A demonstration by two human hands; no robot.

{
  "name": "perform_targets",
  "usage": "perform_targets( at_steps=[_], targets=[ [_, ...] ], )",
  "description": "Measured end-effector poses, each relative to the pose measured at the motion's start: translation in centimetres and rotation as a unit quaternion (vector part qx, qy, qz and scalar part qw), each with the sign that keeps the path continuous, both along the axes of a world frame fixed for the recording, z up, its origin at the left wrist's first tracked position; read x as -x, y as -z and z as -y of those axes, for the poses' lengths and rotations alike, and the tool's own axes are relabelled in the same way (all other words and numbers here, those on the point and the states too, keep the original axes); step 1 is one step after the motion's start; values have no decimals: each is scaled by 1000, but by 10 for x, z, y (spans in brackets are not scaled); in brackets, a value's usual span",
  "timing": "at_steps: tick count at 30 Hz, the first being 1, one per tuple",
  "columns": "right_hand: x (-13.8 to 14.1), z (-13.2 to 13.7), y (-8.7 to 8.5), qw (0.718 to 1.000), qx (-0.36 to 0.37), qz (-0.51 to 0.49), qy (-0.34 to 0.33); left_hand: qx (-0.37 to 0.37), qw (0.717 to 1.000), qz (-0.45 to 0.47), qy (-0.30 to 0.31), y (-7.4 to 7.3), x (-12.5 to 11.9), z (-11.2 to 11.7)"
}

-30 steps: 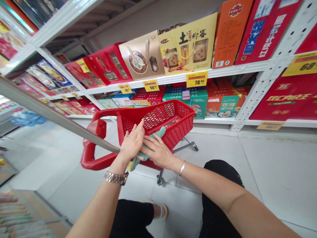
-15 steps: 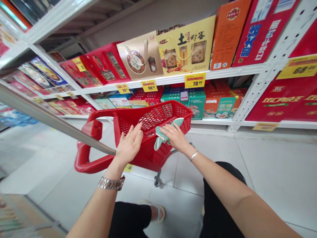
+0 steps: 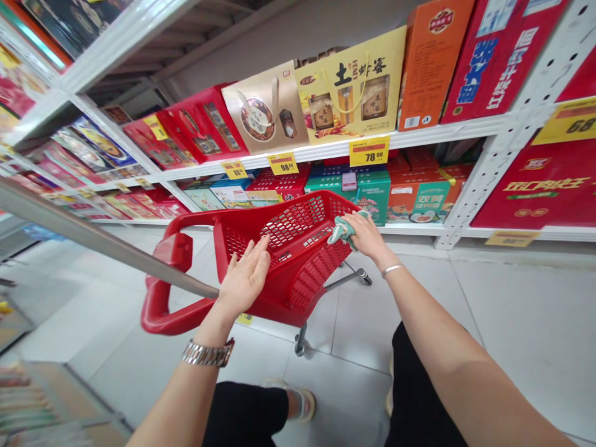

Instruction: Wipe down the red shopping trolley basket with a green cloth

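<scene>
A red plastic shopping cart (image 3: 274, 301) with perforated walls stands before me, its handle loop toward the left. My right hand (image 3: 365, 234) is closed over a green and white cloth (image 3: 343, 231), pressing it to the rim at the cart's far right corner. Over the near rim, beside the handle end, my left hand (image 3: 246, 273) lies with its fingers stretched out and holds nothing. Whether its underside rests on the rim is hidden. A grey metal pole (image 3: 107, 239) slants in from the left and ends at my left wrist.
White shelves (image 3: 316, 146) behind the cart carry gift boxes, among them a yellow honey box (image 3: 351, 87) and an orange box (image 3: 431, 65). A cart wheel (image 3: 299, 347) stands on the tiled floor (image 3: 526, 323), near my feet. Another display (image 3: 60, 397) is at lower left.
My right hand has slid the cloth along the cart rim, to the right and slightly away, up to the far corner. The left hand has stayed nearly in place.
</scene>
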State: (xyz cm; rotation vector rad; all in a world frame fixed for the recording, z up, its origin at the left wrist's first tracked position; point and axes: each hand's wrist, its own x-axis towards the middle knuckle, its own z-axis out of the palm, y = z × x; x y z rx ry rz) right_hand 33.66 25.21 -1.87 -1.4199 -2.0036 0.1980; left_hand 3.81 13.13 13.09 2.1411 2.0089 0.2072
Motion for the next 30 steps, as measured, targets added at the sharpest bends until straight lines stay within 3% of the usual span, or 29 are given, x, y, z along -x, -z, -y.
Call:
perform_targets(
  at_steps=[4,9,15,18,23,30],
  targets=[
    [21,8,-3,999,3,-8,-38,1,999,-29,-15,1,0,-3],
    [73,37,-10,990,-32,-21,-135,-15,999,-30,-16,3,2,-7],
    [146,84,-34,966,-71,-47,-245,-61,997,-39,-22,6,4,-9],
    [169,101,-46,957,-87,-58,-270,-72,997,-35,-23,6,4,-7],
    [158,89,-46,956,-98,-30,-274,-63,996,-62,-19,4,5,0],
    [86,40,-25,983,-51,5,-178,-45,998,-32,-8,5,10,1]
  ],
)
